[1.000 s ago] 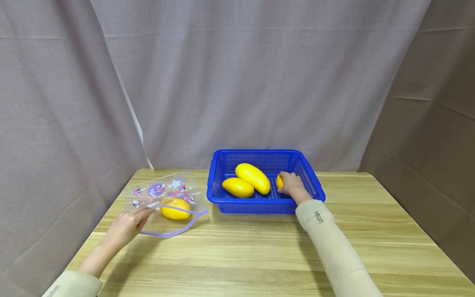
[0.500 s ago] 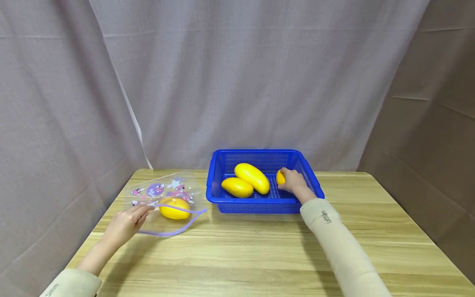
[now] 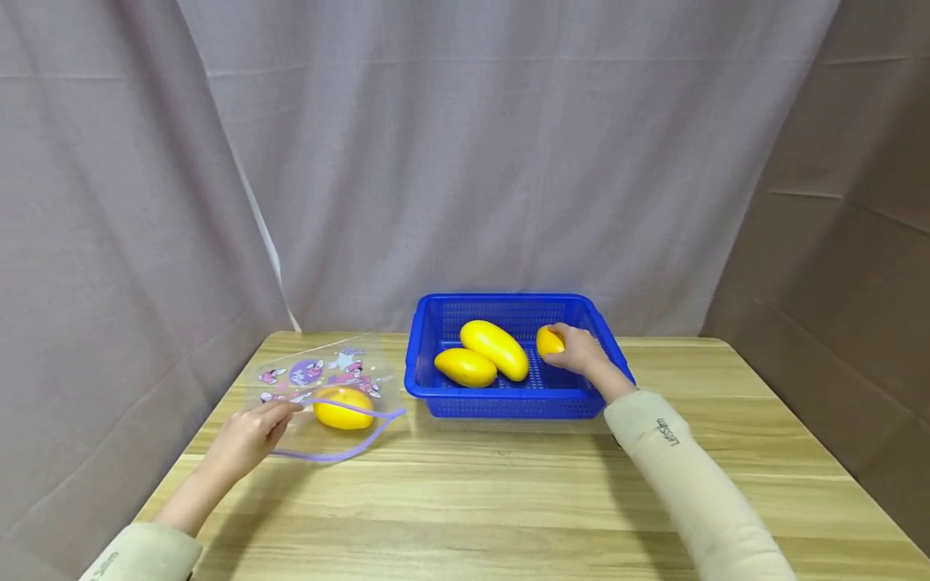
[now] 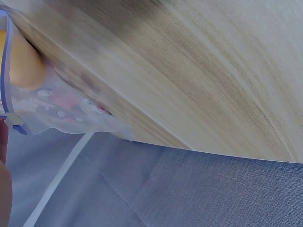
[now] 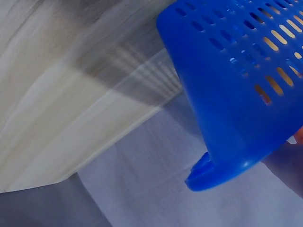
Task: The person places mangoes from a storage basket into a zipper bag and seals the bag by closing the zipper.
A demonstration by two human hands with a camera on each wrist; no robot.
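Observation:
My left hand [image 3: 247,437] pinches the mouth of a clear zip bag [image 3: 263,424] with cartoon prints and a purple seal. Inside the bag lies one yellow mango [image 3: 343,410]. In the left wrist view, the bag's slider [image 4: 14,120] sits close to the fingers at the left edge. Over the right end of a blue basket [image 3: 501,394], my right hand [image 3: 584,355] grips another yellow mango [image 3: 550,343] from the right, partly covering it. Two more mangoes, a shorter one [image 3: 465,368] and a longer one [image 3: 496,349], lean together on the basket's left side.
The wooden table [image 3: 465,500] bears the bag at left and the basket at centre back. Grey curtains [image 3: 508,161] hang behind and along both sides. The basket's slotted wall [image 5: 213,94] fills much of the right wrist view and hides most of that hand.
My right hand has lifted the gripped mango slightly within the basket, and more of the fruit shows; the forearm has swung right. The left hand and bag have stayed in place.

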